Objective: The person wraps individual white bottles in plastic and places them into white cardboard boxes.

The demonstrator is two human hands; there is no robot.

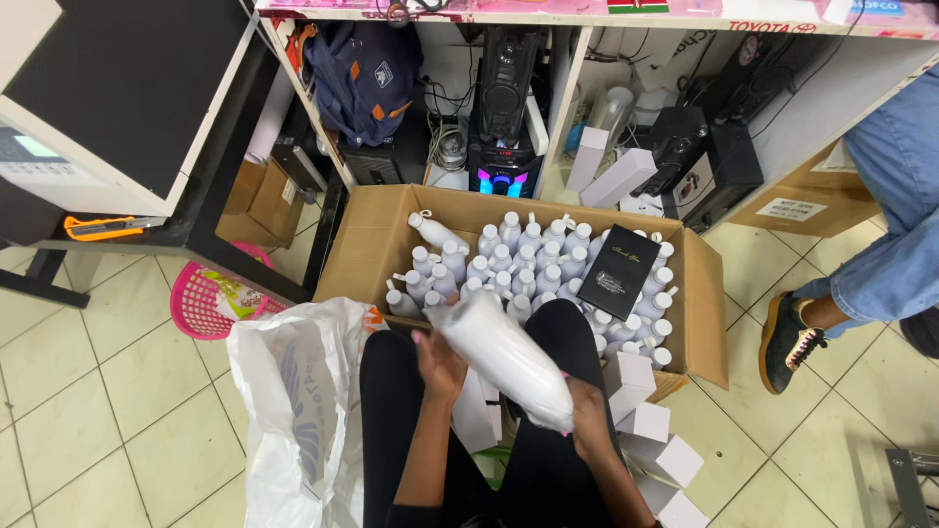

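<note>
— What was in the hands just then?

— A white bottle in a clear plastic sleeve (504, 357), held over the lap. Its long axis ran on a slant, from up by the left hand (440, 364) down and across to the right hand (587, 418). So it lay between the two, touching both.

— Which hand had more of it?

— The right hand was closed around the lower end, fingers wrapped under the bottle. The left hand sat at the upper part with its fingers curled against the wrapping; I think it was pinching the plastic rather than the bottle itself, but the sleeve blurred that.

— And the arms?

— Both forearms came up from the lap, elbows low, wrists bent inward toward each other, the left slightly farther forward than the right.

— What lay around them?

— Just beyond the hands stood an open cardboard box (372, 254) packed with small white bottles (509, 256), a black flat box (616, 272) resting on top of them. To the right of the right hand were little white cartons (646, 422) on the floor. To the left of the left hand slumped a white plastic bag (293, 401), and farther that way a pink basket (205, 303). Another person's jeans leg and shoe (794, 342) stood well off to the right.
</note>
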